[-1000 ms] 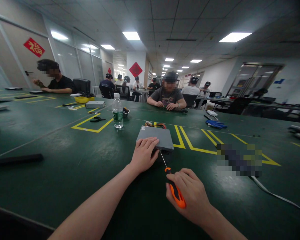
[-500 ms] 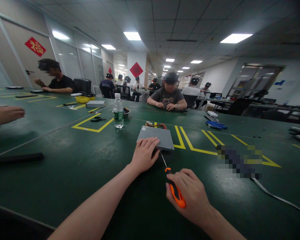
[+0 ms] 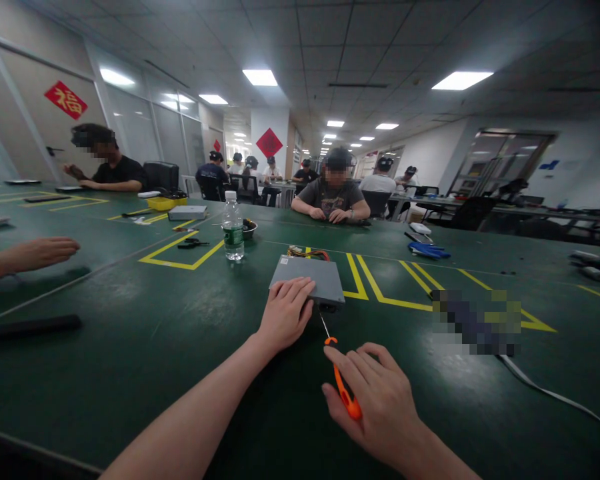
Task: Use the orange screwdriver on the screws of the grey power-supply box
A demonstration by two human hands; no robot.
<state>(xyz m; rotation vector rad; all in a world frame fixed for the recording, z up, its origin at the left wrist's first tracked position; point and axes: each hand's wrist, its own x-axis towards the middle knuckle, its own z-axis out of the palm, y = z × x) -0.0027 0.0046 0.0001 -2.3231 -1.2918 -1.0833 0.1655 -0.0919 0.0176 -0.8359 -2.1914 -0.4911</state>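
Observation:
A grey metal power supply unit [image 3: 325,279] lies on the green table, its coloured cables [image 3: 307,253] bunched at the far side. My left hand [image 3: 286,312] rests over its near left part, fingers laid on the top cover and thumb by the front edge. An orange and black screwdriver [image 3: 349,395] points up at the unit's near face; where its tip meets the face is too small to make out. My right hand [image 3: 383,397] has its fingers against the screwdriver's handle, with the thumb held off to the left.
A water bottle [image 3: 233,227] stands left behind the unit, near a small metal bowl [image 3: 249,229]. Blue gloves [image 3: 429,250] lie to the right, and a pixelated dark object [image 3: 473,323] with a white cable. Another person's hand [image 3: 45,253] reaches in at left. Someone sits opposite.
My right thumb has come away from the screwdriver's handle and the fingers have shifted along it. My left hand stays on the unit. The other person's hand at left reaches further in.

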